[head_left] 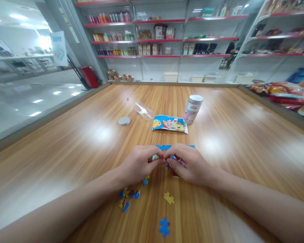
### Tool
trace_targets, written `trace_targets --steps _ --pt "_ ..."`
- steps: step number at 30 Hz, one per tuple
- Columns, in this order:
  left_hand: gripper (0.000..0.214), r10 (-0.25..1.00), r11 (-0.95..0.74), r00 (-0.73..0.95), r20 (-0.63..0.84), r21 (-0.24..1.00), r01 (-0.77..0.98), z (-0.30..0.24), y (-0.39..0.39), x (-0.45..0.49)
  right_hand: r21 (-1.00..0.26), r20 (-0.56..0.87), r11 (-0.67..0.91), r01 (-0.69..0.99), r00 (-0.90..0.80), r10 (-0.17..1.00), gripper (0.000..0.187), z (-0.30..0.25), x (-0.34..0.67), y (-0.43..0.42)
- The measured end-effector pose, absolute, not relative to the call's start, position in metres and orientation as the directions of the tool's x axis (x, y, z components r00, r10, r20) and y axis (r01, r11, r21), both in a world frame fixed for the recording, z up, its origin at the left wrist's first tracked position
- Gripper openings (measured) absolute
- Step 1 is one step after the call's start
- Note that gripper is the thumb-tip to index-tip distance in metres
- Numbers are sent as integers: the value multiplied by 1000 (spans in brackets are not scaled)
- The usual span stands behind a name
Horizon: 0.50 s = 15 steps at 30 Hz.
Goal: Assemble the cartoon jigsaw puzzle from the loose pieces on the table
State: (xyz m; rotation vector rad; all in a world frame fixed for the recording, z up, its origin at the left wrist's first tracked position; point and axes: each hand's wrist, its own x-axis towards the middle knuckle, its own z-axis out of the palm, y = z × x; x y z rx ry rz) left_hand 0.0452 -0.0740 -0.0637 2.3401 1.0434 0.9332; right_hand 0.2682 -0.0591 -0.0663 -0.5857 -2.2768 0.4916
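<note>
My left hand and my right hand meet fingertip to fingertip over a partly assembled jigsaw puzzle. Each has thumb and fingers bent into a pinch. Whatever lies between the fingertips is too small and covered to make out. Blue edge pieces show beyond the knuckles, and the rest of the puzzle is mostly hidden under the hands. Loose puzzle pieces lie in a small group beside my left wrist. Nearer to me are a yellow puzzle piece and a blue puzzle piece, apart from each other.
Behind the puzzle lies a cartoon picture sheet, with an upright printed can at its right end. A clear plastic container lies on its side, near a silver lid. Stocked shelves stand past the wooden table.
</note>
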Motion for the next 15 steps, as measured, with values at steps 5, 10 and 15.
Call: trace_targets --steps 5,10,15 --pt "9 793 -608 451 410 574 548 -59 -70 45 -515 540 796 316 -602 589 9 -65 269 -55" --pt "16 688 -723 569 450 362 588 -50 -59 26 -553 507 725 411 -524 684 4 -67 270 -50" --pt "23 581 -814 760 292 189 550 -50 -52 12 -539 499 704 463 -498 709 4 -70 272 -47"
